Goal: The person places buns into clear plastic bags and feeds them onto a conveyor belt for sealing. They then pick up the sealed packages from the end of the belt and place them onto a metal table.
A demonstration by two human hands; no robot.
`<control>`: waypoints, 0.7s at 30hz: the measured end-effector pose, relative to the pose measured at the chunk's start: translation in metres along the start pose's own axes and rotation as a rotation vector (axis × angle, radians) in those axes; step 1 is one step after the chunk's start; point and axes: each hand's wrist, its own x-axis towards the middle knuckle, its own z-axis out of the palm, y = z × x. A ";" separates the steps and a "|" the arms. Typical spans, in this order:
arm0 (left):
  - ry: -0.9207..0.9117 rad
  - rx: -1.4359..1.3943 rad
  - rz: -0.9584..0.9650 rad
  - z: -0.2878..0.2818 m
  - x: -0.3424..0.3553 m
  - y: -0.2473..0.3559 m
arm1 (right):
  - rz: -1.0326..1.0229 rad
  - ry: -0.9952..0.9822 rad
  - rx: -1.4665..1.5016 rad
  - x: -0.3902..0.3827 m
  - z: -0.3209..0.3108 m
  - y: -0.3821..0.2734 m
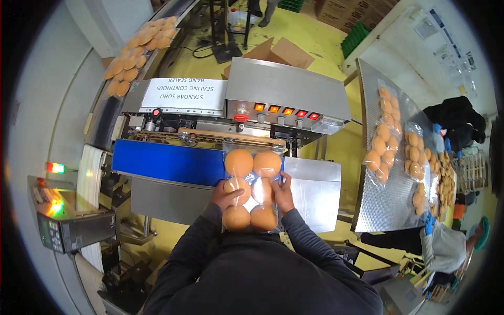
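Note:
A clear plastic bag of round golden buns (250,181) lies in front of me, its buns in two columns. My left hand (227,196) grips the bag's left side, thumb over a middle bun. On the opposite side, my right hand (283,193) is closed on the bag's edge. The bag's far end reaches the belt strip of the band sealer (286,86); whether it has entered there I cannot tell. Under the bag's far part runs a blue conveyor belt (165,161), with a steel side plate (310,191) to the right.
Bagged buns (126,68) lie on a dark conveyor at the far left. A metal table (370,207) on the right bears more bagged buns (387,142). People with blue gloves stand beyond it. A printer-like machine (79,231) stands left; an open cardboard box (283,52) sits behind the sealer.

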 end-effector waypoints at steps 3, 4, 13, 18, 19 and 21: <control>-0.062 -0.164 -0.060 -0.027 -0.006 0.000 | -0.079 -0.020 0.098 -0.029 0.026 0.014; -0.040 -0.153 -0.077 -0.039 -0.001 -0.010 | -0.110 0.023 -0.015 -0.032 0.029 0.025; -0.031 -0.045 -0.058 -0.117 0.004 -0.001 | -0.751 -0.047 0.064 -0.126 0.044 -0.236; -0.019 0.024 -0.048 -0.148 -0.001 0.025 | -1.398 -0.205 0.301 -0.239 0.047 -0.346; 0.002 0.039 -0.049 -0.158 0.003 0.020 | -1.417 -0.220 0.371 -0.253 0.047 -0.354; -0.091 -0.143 -0.022 -0.182 0.018 -0.001 | -1.495 -0.296 0.474 -0.271 0.049 -0.376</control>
